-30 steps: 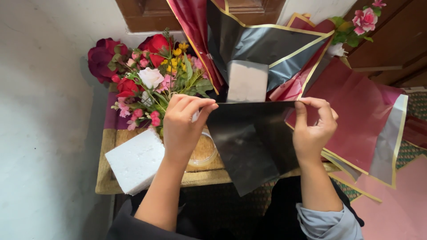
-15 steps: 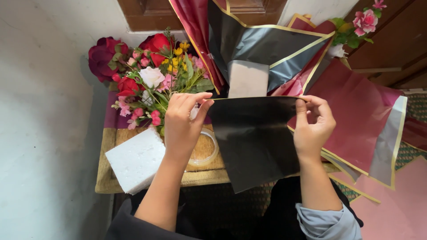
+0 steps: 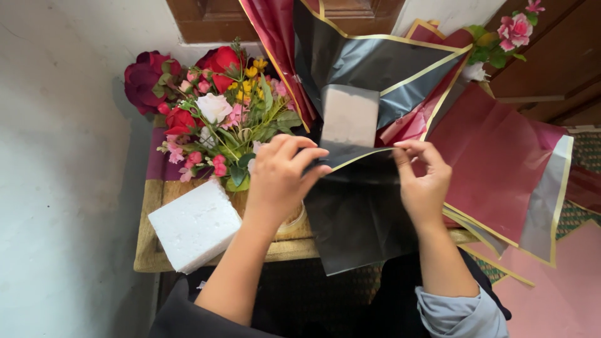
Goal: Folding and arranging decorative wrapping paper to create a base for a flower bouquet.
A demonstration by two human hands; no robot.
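Both of my hands hold one black wrapping sheet with a gold edge, above a small wooden table. My left hand pinches the sheet's upper left corner. My right hand pinches its upper right edge. The sheet hangs down between them toward my lap. Just behind it a white foam block stands upright, partly wrapped by another black sheet with gold trim.
A bunch of red, pink, white and yellow flowers lies at the table's left. A second white foam block sits on the near left corner. Dark red wrapping sheets spread to the right. A pink flower sits at top right.
My hands have drawn closer together and moved forward, so the black sheet's top edge now sits near the upright foam block. The sheet is narrower between my fingers.
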